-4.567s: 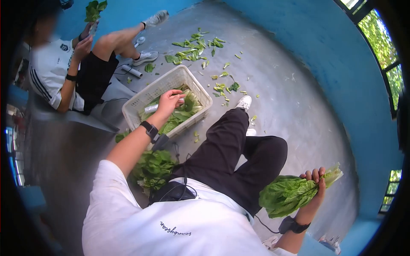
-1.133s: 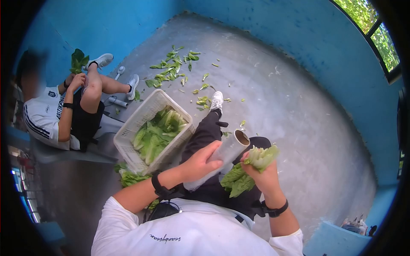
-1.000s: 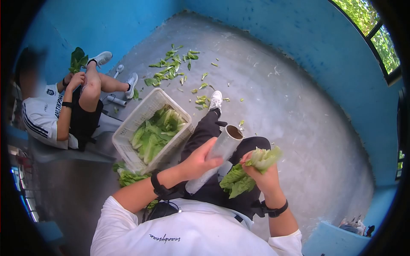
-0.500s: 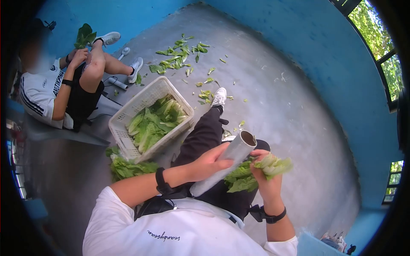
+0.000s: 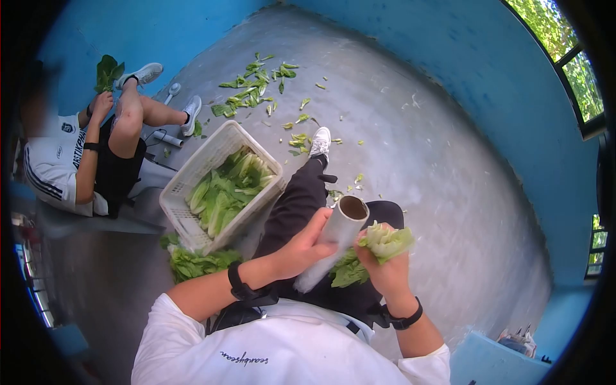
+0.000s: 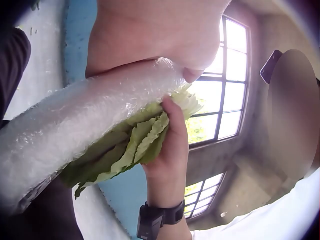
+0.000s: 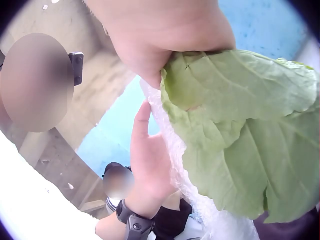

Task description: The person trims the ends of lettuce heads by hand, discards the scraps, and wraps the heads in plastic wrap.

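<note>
My left hand [image 5: 304,249] grips a roll of clear plastic film [image 5: 342,230], its hollow cardboard core facing up and away over my lap. The film's wrinkled surface fills much of the left wrist view, where the roll [image 6: 75,120] lies across the hand. Beside it, my right hand [image 5: 387,273] holds a bunch of leafy lettuce [image 5: 389,241] by its pale stem end. Green leaves [image 7: 240,145] hang beside the film in the right wrist view, hiding part of the roll.
A white plastic basket [image 5: 174,204] with lettuce inside stands left of my legs, more lettuce [image 5: 202,263] next to it. Leaf scraps [image 5: 250,90] litter the floor ahead. Another person [image 5: 70,154] sits at left holding greens, near a second roll [image 5: 168,138].
My left hand has come from over the basket to my lap with the film roll. The right hand brought the lettuce in from far right; over the last second both shift only slightly.
</note>
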{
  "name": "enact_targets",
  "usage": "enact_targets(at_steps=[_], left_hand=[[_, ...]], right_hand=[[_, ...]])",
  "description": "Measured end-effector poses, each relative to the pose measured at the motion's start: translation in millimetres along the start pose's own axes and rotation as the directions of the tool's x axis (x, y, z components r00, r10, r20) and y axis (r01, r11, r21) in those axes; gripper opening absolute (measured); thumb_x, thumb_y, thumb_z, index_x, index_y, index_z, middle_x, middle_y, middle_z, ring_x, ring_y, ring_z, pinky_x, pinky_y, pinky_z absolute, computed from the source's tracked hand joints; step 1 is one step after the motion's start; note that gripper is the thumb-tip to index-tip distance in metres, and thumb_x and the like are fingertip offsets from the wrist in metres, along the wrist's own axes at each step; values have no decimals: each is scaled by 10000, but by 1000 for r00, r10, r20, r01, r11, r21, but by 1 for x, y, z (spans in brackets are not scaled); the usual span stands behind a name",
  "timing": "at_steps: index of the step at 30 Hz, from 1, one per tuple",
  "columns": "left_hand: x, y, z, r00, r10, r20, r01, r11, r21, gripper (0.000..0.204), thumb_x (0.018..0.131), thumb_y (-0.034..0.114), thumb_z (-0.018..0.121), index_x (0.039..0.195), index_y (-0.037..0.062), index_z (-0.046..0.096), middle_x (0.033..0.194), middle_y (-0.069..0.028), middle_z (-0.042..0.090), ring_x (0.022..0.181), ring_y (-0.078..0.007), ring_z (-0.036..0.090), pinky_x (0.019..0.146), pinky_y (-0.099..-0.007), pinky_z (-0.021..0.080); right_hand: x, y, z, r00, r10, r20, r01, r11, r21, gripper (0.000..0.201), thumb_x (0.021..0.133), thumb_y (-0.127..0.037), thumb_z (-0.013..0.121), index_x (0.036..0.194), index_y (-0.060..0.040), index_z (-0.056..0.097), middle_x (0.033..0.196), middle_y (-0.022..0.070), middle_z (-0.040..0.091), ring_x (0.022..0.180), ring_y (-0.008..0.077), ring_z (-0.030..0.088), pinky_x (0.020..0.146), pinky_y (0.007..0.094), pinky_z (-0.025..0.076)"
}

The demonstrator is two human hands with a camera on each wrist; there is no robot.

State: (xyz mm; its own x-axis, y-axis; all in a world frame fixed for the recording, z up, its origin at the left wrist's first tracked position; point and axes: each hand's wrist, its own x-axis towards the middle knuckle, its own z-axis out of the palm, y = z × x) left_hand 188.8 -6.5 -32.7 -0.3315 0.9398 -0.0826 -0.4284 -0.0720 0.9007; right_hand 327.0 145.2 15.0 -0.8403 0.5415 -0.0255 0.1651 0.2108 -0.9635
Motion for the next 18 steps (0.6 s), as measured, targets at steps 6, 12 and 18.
enact_targets(at_steps=[6,12,18], left_hand=[[0,11,1,999,19,-29,-19,1000,-3,512,955,68,545,1408,105,309,1267,-33,444,1195,-105,440,1054,-317,368],[4,7,5,996,80,33,-83,992,92,511,951,81,631,1375,97,345,1256,-40,468,1199,-117,457,1044,-316,376],[5,2,2,996,80,32,-85,980,179,506,936,119,687,1341,92,385,1229,-36,486,1177,-122,482,1030,-314,392]], right_hand=[[1,0,0,995,-82,-50,85,994,70,217,842,48,722,1025,-14,622,922,38,714,849,120,668,799,272,530],[0,-10,-2,989,-108,-102,106,994,-24,206,828,22,749,993,-24,635,905,39,711,822,117,662,765,272,524],[-1,1,-6,989,-119,-92,114,992,-59,190,815,14,753,954,-38,635,870,31,684,801,103,650,725,268,512]])
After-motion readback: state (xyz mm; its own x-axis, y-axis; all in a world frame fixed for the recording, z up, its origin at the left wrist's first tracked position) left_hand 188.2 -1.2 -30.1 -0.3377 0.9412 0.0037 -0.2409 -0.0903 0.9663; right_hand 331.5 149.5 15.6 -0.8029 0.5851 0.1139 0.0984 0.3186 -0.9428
